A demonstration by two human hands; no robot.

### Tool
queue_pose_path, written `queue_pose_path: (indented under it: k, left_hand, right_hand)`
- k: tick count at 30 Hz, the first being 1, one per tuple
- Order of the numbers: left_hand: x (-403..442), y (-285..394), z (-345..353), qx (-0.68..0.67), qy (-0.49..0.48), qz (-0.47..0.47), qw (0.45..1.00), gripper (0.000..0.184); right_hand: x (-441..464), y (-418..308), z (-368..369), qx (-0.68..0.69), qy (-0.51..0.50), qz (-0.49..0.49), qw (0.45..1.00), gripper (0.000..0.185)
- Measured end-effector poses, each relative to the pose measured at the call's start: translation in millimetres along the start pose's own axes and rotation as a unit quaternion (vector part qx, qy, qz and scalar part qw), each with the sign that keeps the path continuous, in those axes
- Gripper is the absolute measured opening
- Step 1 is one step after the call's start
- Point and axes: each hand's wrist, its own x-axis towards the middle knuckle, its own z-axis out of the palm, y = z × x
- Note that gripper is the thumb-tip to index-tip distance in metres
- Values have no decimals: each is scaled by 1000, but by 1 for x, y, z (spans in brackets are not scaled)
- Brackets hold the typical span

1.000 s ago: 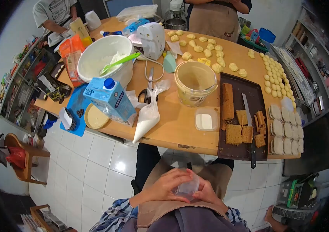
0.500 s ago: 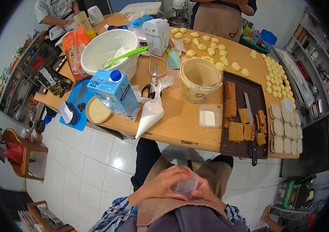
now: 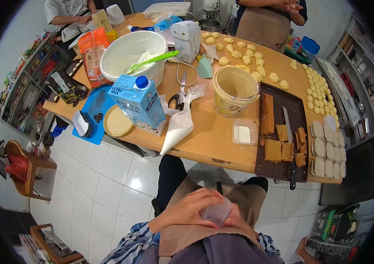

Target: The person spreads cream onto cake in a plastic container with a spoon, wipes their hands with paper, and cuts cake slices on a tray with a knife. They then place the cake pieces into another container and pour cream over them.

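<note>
Over my lap, my left hand [image 3: 191,207] and my right hand [image 3: 237,219] are both closed round a small clear plastic cup [image 3: 218,212]. On the table in front lie a filled piping bag [image 3: 179,127], a milk carton [image 3: 138,103], and a small square tub [image 3: 244,132] with something white in it. Behind the tub stands an open bucket [image 3: 235,92]. To the right, a dark tray [image 3: 279,169] holds cut brown cake [image 3: 273,150] and a knife [image 3: 288,127]. A green spatula [image 3: 154,60] rests in a large white bowl [image 3: 112,66].
Dough pieces [image 3: 260,70] and small round balls [image 3: 316,90] are spread at the back right. Filled containers [image 3: 323,147] stand right of the tray. One person [image 3: 70,15] is at the back left, another [image 3: 266,22] at the back. A chair [image 3: 31,169] stands left.
The view has shifted, so the table's things appear farther right. The person at the back has raised their hands into view. My hands still hold the cup.
</note>
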Motion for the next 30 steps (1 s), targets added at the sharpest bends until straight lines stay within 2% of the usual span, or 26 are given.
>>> queue_pose_path:
  k: [4, 7, 9, 10, 11, 13, 14, 15, 16, 17, 20, 23, 25, 27, 29, 30]
  left_hand:
    - [-4, -7, -2, -46, 47, -14, 998, 70]
    - [-16, -23, -11, -62, 84, -12, 994, 74]
    - [-28, -36, 0, -289, 200, -90, 932, 78]
    - [-33, -39, 3, -396, 253, -126, 874, 81]
    - [-35, -44, 1, -488, 271, -119, 821, 81]
    - [-37, -51, -11, -532, 346, -96, 767, 79]
    - [-39, -54, -15, -551, 382, -84, 737, 78]
    - [-40, -55, -17, -561, 383, -41, 733, 76]
    - [-41, -54, -17, -566, 386, -38, 727, 76]
    - [-40, -50, -16, -573, 390, -36, 720, 76]
    - [-44, -51, -14, -572, 400, -26, 716, 74]
    - [-52, -56, -17, -569, 419, -24, 707, 73]
    - [-56, -60, -19, -561, 420, -20, 713, 72]
    - [-56, -58, -18, -536, 430, -41, 725, 76]
    - [-54, -56, -16, -521, 429, -51, 736, 78]
    - [-54, -55, -15, -518, 424, -53, 741, 78]
  right_hand:
    - [1, -5, 3, 49, -8, 16, 999, 111]
    - [12, 12, -2, 151, -69, -17, 986, 105]
    - [19, -2, 7, 200, -125, 2, 972, 96]
    - [24, -10, 11, 223, -153, 12, 963, 92]
    - [27, -11, 10, 221, -131, 11, 966, 85]
    - [32, -14, 6, 216, -87, 8, 972, 71]
    - [38, -20, 9, 167, -81, 9, 982, 65]
    - [46, -30, 13, 117, -76, 11, 990, 61]
    - [53, -39, 18, 68, -69, 13, 995, 56]
    - [60, -46, 26, 51, -33, 58, 996, 53]
    - [74, -55, 35, 31, -10, 84, 996, 50]
    - [102, -84, 42, -18, 71, -44, 996, 47]
    - [141, -113, 56, -152, 158, -154, 963, 48]
    - [192, -129, 53, -183, 134, -203, 953, 49]
    - [243, -130, 55, -224, 149, -200, 942, 50]
    - [272, -122, 48, -304, 152, -208, 917, 50]
